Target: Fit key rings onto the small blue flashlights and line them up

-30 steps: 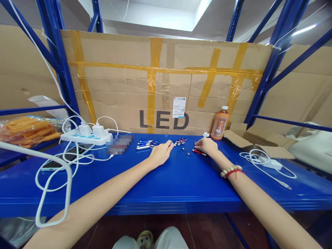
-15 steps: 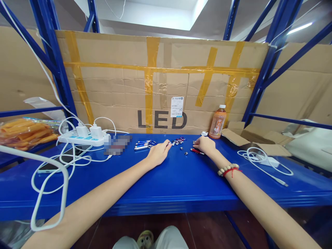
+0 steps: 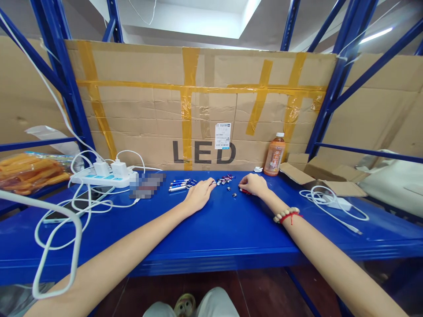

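Note:
My left hand (image 3: 199, 194) rests on the blue shelf (image 3: 218, 233) with its fingers curled. Its fingertips sit at a small silver part (image 3: 214, 182) that is too small to name. My right hand (image 3: 253, 184), with a bead bracelet at the wrist, is curled over a red pen torch (image 3: 243, 191), and only the torch's end shows under the fingers. Between the hands lie several small loose parts (image 3: 226, 179). A few blue and silver pen torches (image 3: 180, 184) lie just left of my left hand.
A white power strip (image 3: 102, 178) with chargers and looped white cables (image 3: 76, 211) fills the left. An orange drink bottle (image 3: 274, 155) stands at the back against taped cardboard marked LED. An open carton (image 3: 325, 178) and a coiled white cable (image 3: 330, 202) lie right. A bag of orange items (image 3: 29, 171) sits far left.
My right hand has slid a little to the left, and the red pen torch moved with it. My left hand has stayed where it was. The camera has shifted slightly.

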Tool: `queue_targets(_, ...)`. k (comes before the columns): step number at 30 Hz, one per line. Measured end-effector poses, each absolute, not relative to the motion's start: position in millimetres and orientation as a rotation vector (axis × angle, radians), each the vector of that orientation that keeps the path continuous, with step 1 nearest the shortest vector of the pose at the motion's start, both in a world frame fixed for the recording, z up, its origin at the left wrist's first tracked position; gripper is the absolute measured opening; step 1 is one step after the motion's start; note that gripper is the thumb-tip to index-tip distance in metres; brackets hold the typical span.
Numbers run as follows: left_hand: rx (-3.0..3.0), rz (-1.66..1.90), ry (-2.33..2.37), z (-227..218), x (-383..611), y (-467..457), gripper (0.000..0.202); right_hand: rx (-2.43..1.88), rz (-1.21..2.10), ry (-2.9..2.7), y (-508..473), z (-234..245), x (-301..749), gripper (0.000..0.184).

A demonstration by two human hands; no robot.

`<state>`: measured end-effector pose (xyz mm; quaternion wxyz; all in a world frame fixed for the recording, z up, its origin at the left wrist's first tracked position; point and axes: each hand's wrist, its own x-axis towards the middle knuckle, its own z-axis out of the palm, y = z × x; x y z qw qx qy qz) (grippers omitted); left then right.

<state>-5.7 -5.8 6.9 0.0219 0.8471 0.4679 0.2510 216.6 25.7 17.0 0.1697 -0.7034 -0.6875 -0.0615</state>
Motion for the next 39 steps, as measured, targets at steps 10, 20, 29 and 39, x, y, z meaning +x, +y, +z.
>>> queue_targets(10,2.615,0.729,1.467,6,-6,-4,0.032,-0.928,0.279,-1.932,17,15,175,0.024)
queue_targets(20,2.653,0.694,1.46,4,-6,-2,0.034,-0.883,0.357,-1.977,5,20,165,0.025)
queue_targets(29,2.652,0.717,1.47,4,-7,-2,0.034,-1.055,0.339,-1.992,13,18,173,0.028)
queue_targets(39,2.593,0.873,1.414,2,-7,-2,0.022,-1.434,0.088,-2.296,29,5,199,0.018)
